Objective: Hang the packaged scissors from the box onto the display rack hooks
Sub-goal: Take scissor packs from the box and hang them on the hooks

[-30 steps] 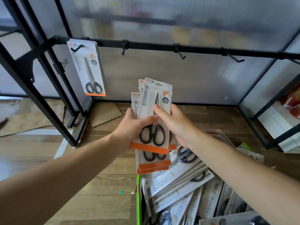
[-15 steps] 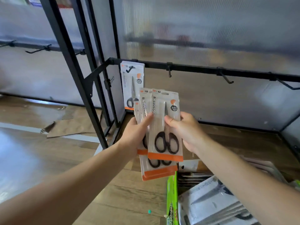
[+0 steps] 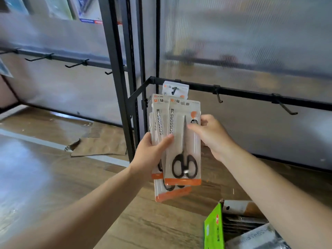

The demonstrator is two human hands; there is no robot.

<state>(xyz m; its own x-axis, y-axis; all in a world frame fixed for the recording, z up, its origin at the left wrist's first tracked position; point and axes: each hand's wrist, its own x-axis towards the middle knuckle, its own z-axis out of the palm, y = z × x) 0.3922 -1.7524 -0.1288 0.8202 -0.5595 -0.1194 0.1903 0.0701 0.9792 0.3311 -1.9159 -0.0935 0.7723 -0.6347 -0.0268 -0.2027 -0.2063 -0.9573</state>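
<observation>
Packaged scissors (image 3: 183, 141): front card of stack (image 3: 158, 123), held just before left corner of rack rail (image 3: 242, 93). Judged light, stiff, slick blister; best taken by side edges, hang-hole free. Left hand (image 3: 152, 155) grips stack; right hand (image 3: 210, 137) pinches front card.

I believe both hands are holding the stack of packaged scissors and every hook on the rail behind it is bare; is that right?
Not quite: the head view shows one pack hanging on the rail's leftmost hook, just behind the stack. The left hand and right hand do hold the stack.
</observation>
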